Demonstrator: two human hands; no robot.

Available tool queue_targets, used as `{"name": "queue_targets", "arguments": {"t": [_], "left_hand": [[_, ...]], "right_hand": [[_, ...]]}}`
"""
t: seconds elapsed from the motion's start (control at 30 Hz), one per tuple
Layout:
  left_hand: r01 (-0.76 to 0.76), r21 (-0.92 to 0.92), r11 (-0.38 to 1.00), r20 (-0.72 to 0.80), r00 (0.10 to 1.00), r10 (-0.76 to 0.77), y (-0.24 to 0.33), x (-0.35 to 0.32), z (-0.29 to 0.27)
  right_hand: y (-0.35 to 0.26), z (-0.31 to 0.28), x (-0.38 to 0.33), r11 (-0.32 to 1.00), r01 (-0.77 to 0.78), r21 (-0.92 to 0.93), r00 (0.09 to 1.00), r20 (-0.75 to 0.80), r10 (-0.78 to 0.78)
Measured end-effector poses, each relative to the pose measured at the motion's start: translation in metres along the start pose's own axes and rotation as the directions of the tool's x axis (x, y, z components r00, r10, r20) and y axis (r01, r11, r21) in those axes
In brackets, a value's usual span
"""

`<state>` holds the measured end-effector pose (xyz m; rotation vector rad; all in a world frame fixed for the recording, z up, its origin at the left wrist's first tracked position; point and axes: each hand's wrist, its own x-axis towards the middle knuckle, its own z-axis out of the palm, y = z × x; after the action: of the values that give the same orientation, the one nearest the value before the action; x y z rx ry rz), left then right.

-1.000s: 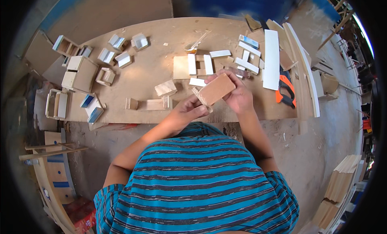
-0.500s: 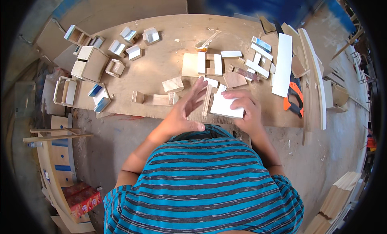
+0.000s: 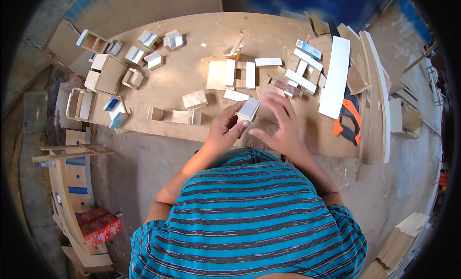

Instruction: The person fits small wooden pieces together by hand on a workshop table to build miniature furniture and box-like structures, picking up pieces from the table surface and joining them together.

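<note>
Above the table's near edge, my left hand grips a small wooden piece with a white face between thumb and fingers. Its underside is mostly hidden by the grip. Just to its right, my right hand is apart from the piece, fingers spread and slightly smeared, holding nothing. Beyond the hands lie a loose white strip and a small frame with white sides beside a pale square board. A bare wood block rests left of them.
The wooden table carries several small box-like wooden pieces at far left. A handsaw with an orange and black handle lies at right, beside a long white board and long wood strips. A cup with sticks stands at the back.
The white-faced piece has passed from my right hand to my left, which has closed on it. My right hand has let go and opened beside it. The view has shifted slightly.
</note>
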<state>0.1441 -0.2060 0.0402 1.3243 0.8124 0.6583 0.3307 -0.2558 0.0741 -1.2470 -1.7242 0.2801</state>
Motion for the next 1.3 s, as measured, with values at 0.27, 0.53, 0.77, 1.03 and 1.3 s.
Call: {"name": "queue_targets", "arguments": {"t": [0.27, 0.53, 0.77, 1.03, 1.3], "left_hand": [[-0.088, 0.298, 0.951, -0.003, 0.996, 0.093, -0.004, -0.001, 0.024], [-0.091, 0.827, 0.554, -0.008, 0.985, 0.173, 0.002, 0.008, 0.034], [-0.223, 0.945, 0.240, 0.157, 0.951, 0.266, 0.005, 0.013, 0.035], [-0.257, 0.939, 0.227, 0.226, 0.962, 0.154, -0.002, 0.012, 0.032], [-0.255, 0.910, 0.327, 0.251, 0.966, 0.055, 0.004, 0.013, 0.038]], "right_hand": [[0.028, 0.008, -0.019, 0.987, -0.157, 0.031, 0.957, 0.253, 0.144], [0.024, 0.006, -0.016, 0.940, -0.325, 0.100, 0.887, 0.377, 0.267], [0.038, 0.011, -0.021, 0.868, -0.495, -0.028, 0.707, 0.568, 0.421], [0.036, 0.012, -0.023, 0.719, -0.692, 0.063, 0.568, 0.662, 0.489], [0.054, 0.011, -0.038, 0.653, -0.728, 0.209, 0.557, 0.735, 0.385]]}}
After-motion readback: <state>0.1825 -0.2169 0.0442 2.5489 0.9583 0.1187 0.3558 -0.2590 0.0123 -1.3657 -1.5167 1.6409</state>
